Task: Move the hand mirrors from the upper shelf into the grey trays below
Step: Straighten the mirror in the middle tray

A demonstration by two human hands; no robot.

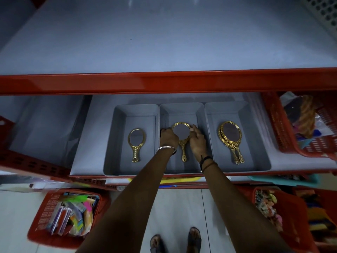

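Three grey trays sit side by side on the lower shelf. The left tray (116,161) holds one small oval gold hand mirror (136,142). The right tray (259,157) holds a stack of larger oval gold mirrors (230,137). In the middle tray (182,110) lies a round gold mirror (181,133), handle towards me. My left hand (168,136) grips its left rim and my right hand (197,141) grips its right rim. The upper shelf (164,42) shows no mirrors.
A red shelf edge (164,83) runs across above the trays. Red baskets of goods stand at the right of the lower shelf (300,125) and on the floor at left (67,216) and right (284,216). My feet (175,240) are on the tiled floor.
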